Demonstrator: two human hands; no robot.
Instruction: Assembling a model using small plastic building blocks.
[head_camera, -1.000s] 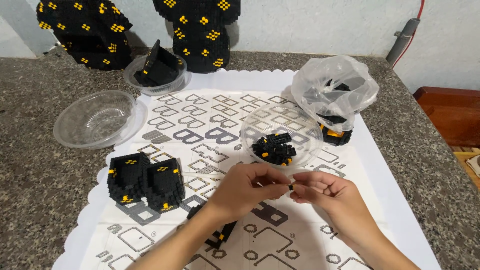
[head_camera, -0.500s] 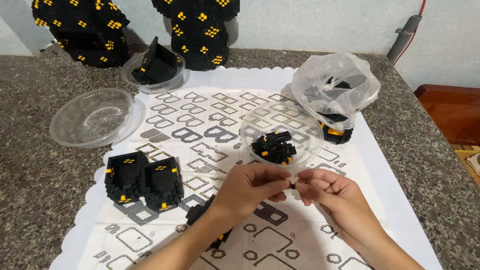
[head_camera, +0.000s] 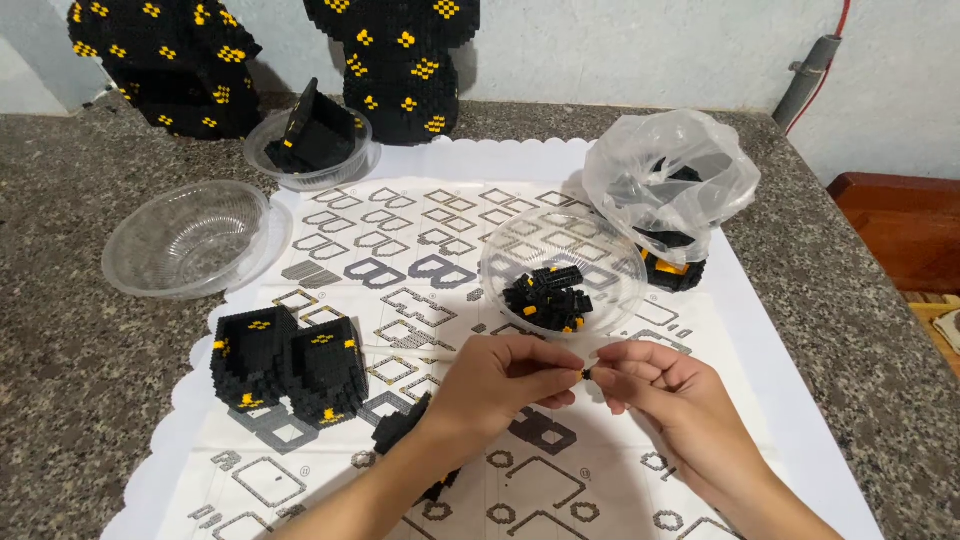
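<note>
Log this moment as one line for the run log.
left hand: pinching tiny black brick | right hand: pinching same brick | nearby: clear bowl of bricks, built black block

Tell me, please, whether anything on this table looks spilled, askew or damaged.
Nothing stands out. The loose black bricks sit inside their clear bowl, the black block assembly stands upright on the printed sheet, and nothing has spilled.

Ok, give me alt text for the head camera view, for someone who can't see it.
Two bare hands, left hand and right hand, pinch a tiny black brick between their fingertips over a patterned paper sheet on a granite counter. Just beyond sits a clear bowl of black and yellow bricks; a black block assembly stands to the left.
</note>
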